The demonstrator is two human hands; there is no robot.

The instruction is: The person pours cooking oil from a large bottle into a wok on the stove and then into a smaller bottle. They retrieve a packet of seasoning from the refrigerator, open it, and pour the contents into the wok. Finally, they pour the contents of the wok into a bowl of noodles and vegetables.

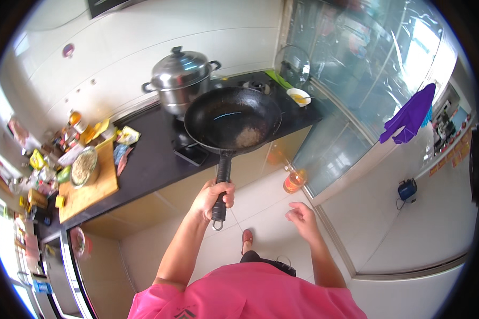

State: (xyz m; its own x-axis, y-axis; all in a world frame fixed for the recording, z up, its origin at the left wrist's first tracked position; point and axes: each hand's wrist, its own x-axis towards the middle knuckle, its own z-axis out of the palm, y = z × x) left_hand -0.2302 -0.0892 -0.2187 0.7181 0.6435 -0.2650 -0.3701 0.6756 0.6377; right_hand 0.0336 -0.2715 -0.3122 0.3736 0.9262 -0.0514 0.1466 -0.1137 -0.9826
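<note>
My left hand [215, 196] grips the wrapped black handle [223, 169] of a wok [223, 119]. The wok is tilted so that its dark inside faces me, with a pale brownish patch on its lower right. Its rim covers part of the stove. My right hand [303, 219] hangs free above the floor, its fingers partly curled and apart, with nothing in it. On the counter behind the wok stands a lidded stainless-steel steamer pot [181, 79]. To the right, a white bowl [299, 97] holds something yellow and a utensil.
A wooden cutting board [103, 175] carries a metal bowl [86, 167] of pale shredded food. Packets and bottles crowd the counter's left end. A glass lid [293, 65] leans by the glass partition [343, 71]. An oil bottle [294, 181] stands on the floor; a purple cloth [411, 115] hangs at right.
</note>
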